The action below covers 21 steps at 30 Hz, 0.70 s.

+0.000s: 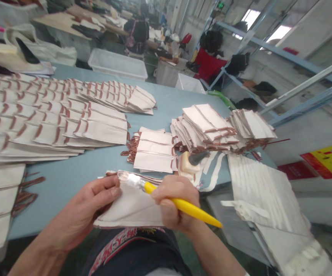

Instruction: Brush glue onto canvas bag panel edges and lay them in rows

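Left hand (pixel 92 207) pinches edge of fabric piece (pixel 134 210), right hand (pixel 175 203) clamped on yellow brush (pixel 196 212) just beside it; wet tip could smear the cloth face if that 1 pinch slips.

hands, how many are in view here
2. The left hand pinches a cream fabric piece; the right hand grips a yellow-handled brush over it. The hands of a distant person are hidden.

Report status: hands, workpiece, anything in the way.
Left hand pinches fabric piece. Right hand grips yellow-handled brush, tip on the fabric. Nothing blocking the hands.
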Motion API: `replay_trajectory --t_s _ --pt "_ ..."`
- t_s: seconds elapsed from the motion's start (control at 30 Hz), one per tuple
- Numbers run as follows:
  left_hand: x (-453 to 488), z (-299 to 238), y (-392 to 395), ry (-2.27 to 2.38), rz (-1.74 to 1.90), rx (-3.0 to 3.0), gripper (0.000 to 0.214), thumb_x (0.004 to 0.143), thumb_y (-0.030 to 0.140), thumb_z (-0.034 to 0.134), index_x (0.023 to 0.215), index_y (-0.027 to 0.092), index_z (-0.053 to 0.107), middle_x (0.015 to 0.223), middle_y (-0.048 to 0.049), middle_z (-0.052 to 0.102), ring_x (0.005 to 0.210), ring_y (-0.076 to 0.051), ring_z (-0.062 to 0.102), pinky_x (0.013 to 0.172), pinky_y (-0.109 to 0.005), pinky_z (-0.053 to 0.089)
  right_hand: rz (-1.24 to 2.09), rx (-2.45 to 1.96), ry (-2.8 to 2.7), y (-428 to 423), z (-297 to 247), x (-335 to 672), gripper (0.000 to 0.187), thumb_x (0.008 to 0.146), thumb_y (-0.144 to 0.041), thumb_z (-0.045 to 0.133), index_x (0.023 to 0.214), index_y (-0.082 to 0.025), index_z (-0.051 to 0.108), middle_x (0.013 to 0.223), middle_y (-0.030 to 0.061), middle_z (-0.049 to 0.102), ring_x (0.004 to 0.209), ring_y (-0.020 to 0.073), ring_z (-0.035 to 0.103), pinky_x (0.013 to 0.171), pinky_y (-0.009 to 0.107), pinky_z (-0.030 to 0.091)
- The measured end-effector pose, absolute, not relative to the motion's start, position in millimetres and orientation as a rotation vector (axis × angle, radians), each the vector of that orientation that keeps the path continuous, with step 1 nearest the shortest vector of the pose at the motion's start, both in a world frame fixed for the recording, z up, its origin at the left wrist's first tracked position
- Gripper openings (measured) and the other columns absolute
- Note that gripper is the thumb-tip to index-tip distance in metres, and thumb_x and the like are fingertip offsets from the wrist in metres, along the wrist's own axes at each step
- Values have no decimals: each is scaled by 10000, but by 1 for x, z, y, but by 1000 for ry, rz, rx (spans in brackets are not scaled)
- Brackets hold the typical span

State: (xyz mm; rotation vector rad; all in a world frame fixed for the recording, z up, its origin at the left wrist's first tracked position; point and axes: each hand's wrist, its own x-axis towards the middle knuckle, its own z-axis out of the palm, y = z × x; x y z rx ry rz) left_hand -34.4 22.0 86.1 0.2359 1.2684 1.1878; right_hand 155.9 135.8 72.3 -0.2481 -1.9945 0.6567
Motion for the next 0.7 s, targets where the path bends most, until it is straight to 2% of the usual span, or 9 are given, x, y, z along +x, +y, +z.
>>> replay_trajectory --t_s 0.1,0.2,0.3,0.47,0.57,0.7 --pt "-36 84 22 1245 1214 205 492 483 498 1128 726 220 803 671 18 724 609 -138 643 521 -190 501 667 -224 -1781 137 74 147 266 1196 -368 532 1016 -264 697 715 -14 756 580 146 731 584 260 609" --pt "-38 81 22 1224 1223 220 433 499 402 1128 763 224 835 696 18 747 566 -113 597 485 -177 468 705 -234 -1697 137 70 141 273 1192 -382 532 1030 -264 718 716 -8 752 558 150 708 569 273 604" --pt "-39 82 23 1238 1211 223 417 460 310 1109 770 223 844 684 8 741 624 -160 666 541 -206 539 751 -236 -1809 136 64 137 284 1194 -373 517 1031 -250 715 733 -3 755 527 140 668 560 268 592" --pt "-37 85 22 1318 1216 225 411 447 284 1096 760 223 837 731 9 756 623 -139 639 529 -193 516 721 -312 -1724 138 64 135 214 1188 -354 523 1121 -252 699 769 -7 747 609 158 704 610 282 596" --pt "-36 85 20 1266 1237 234 384 483 294 1097 757 226 837 654 29 693 641 -154 658 544 -199 528 645 -397 -1792 141 63 134 157 1160 -273 547 1181 -242 699 883 32 799 749 185 779 700 304 644" --pt "-35 85 21 1229 1237 286 373 511 302 1108 761 219 844 596 46 647 645 -156 665 553 -197 534 612 -545 -1949 143 53 122 195 1140 -215 541 1202 -214 726 1069 81 852 961 201 832 885 304 671"
